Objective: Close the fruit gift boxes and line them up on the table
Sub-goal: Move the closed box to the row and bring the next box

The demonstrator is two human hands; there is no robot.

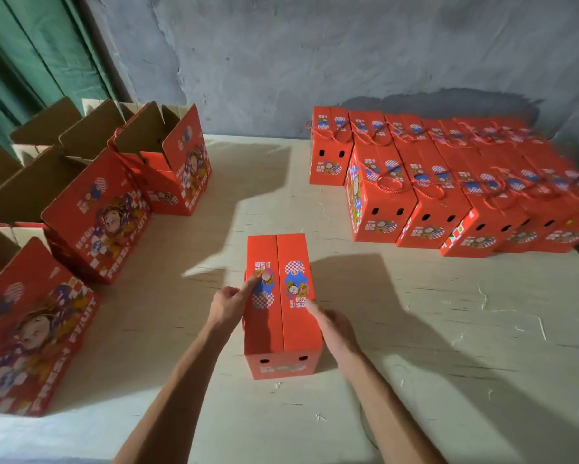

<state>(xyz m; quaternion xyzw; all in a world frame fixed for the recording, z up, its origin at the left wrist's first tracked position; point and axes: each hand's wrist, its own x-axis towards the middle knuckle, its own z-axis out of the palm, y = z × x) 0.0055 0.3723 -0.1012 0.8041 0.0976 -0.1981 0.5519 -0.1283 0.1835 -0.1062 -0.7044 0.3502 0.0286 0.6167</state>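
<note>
Two hands (281,316) on one closed box (281,316), four open boxes (94,212)

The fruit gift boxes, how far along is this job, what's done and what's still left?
Done: two rows of closed boxes stand lined up at the table's far right. In hand: one box in the middle has its top flaps down, with the left hand and right hand at its sides. Left: the open boxes on the left need closing and lining up.
</note>
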